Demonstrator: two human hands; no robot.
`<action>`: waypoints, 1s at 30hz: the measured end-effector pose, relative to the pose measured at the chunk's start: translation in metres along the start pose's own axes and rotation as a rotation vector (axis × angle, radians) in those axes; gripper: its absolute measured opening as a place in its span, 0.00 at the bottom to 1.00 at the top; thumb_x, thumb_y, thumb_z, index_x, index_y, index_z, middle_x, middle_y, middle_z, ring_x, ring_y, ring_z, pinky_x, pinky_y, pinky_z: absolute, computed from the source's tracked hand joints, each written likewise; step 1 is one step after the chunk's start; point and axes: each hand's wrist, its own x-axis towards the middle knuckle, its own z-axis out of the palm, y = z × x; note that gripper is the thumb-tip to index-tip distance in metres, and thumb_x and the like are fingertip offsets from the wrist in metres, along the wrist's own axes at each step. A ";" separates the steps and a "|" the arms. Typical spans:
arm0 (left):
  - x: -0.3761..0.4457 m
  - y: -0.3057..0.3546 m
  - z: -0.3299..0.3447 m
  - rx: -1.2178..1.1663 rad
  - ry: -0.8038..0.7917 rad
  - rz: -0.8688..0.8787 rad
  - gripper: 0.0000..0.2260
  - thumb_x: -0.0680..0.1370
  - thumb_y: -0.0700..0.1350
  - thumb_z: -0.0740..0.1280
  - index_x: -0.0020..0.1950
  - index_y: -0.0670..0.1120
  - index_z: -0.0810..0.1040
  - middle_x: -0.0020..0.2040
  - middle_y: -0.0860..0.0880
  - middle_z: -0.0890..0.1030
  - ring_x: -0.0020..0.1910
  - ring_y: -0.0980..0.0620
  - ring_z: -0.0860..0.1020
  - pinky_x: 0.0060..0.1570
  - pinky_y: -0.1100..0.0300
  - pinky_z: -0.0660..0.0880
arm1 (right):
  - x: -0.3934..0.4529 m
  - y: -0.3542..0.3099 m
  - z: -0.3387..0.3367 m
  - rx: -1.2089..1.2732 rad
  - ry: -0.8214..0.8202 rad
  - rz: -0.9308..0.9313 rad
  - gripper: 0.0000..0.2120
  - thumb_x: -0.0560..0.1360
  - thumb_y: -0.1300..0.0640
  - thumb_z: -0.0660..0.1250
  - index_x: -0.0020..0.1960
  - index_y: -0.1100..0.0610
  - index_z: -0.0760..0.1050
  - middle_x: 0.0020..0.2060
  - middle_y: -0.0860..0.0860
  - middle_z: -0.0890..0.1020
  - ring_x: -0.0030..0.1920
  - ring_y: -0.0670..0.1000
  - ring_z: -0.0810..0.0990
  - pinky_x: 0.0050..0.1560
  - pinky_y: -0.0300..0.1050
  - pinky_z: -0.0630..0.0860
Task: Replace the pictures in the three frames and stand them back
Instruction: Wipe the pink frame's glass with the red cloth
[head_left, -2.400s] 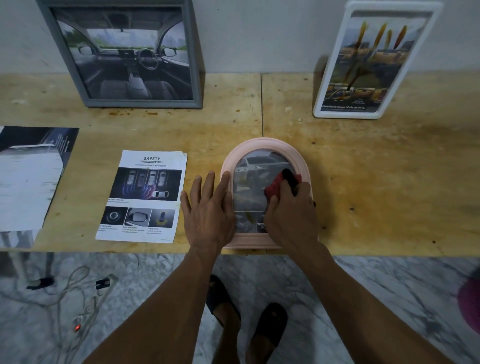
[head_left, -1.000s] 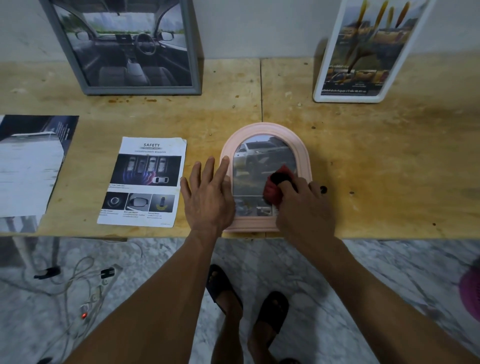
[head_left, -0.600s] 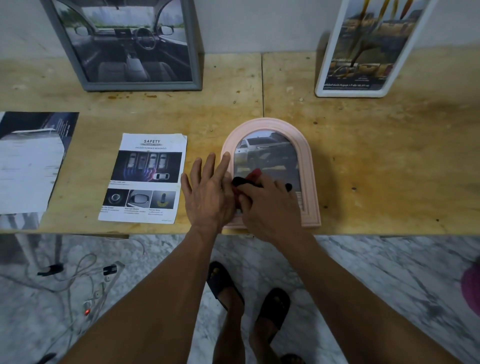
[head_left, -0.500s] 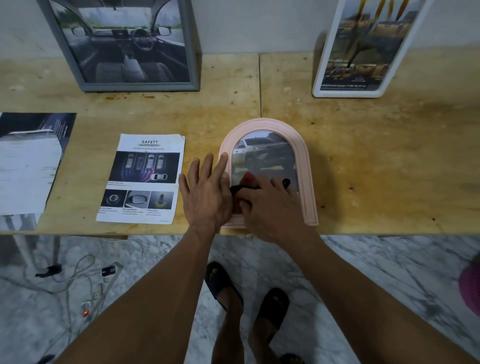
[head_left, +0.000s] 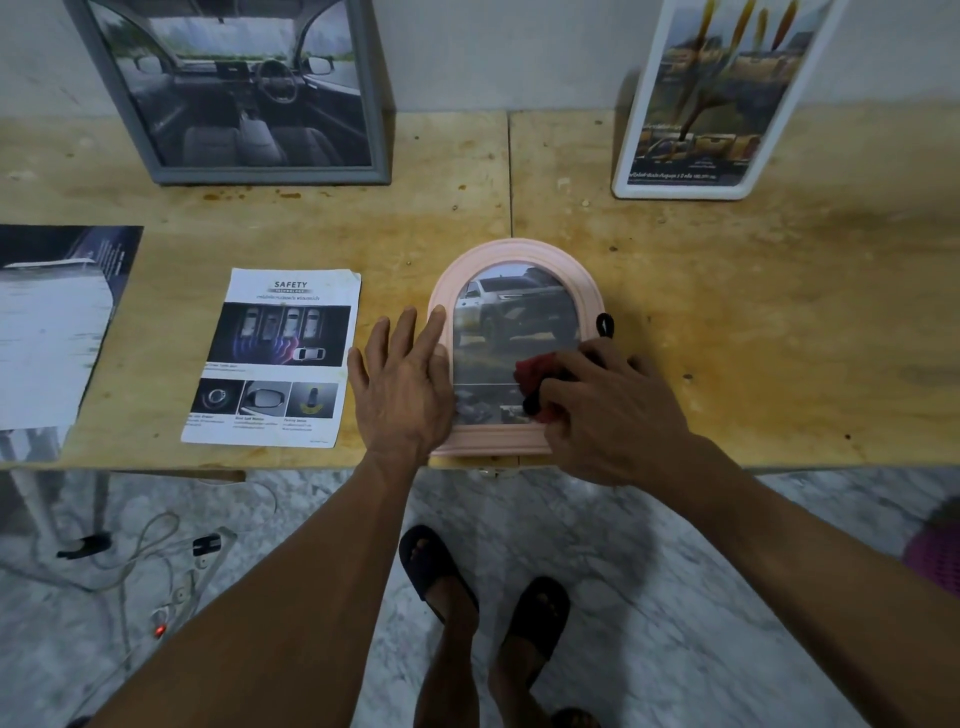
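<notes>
The pink arched frame (head_left: 517, 260) lies flat at the table's (head_left: 753, 322) front edge. The left hand (head_left: 402, 387), fingers spread, presses its left rim; the right hand's (head_left: 608, 410) grip pinches what looks like a red cloth (head_left: 530, 371) on the glass.

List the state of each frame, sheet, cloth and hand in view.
Pink frame: flat on the table, car picture inside.
Grey frame: upright against the wall.
White frame: upright, leaning against the wall.
Safety sheet: flat, loose.
Dark sheet: flat, loose.
Red cloth: bunched on the glass.
Left hand: flat, pressing the pink frame.
Right hand: grips the cloth.
</notes>
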 end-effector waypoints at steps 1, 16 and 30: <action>0.000 0.000 0.000 0.001 0.001 0.001 0.21 0.85 0.55 0.48 0.79 0.61 0.60 0.80 0.53 0.61 0.80 0.48 0.53 0.77 0.40 0.48 | -0.001 0.002 -0.001 -0.012 -0.006 -0.013 0.20 0.71 0.43 0.51 0.52 0.47 0.78 0.61 0.45 0.75 0.63 0.56 0.69 0.51 0.53 0.67; 0.002 -0.002 0.004 0.029 0.011 -0.004 0.21 0.85 0.56 0.49 0.78 0.62 0.60 0.79 0.54 0.62 0.80 0.48 0.54 0.76 0.40 0.51 | 0.050 0.004 -0.005 0.347 0.301 0.353 0.12 0.79 0.52 0.58 0.56 0.57 0.74 0.48 0.55 0.73 0.41 0.55 0.72 0.40 0.46 0.66; 0.002 -0.002 0.006 0.031 0.021 -0.003 0.22 0.83 0.58 0.47 0.78 0.62 0.61 0.79 0.54 0.63 0.80 0.47 0.54 0.76 0.40 0.50 | 0.137 -0.015 -0.013 0.396 0.227 0.390 0.13 0.81 0.53 0.60 0.54 0.60 0.78 0.50 0.56 0.80 0.46 0.53 0.77 0.46 0.46 0.70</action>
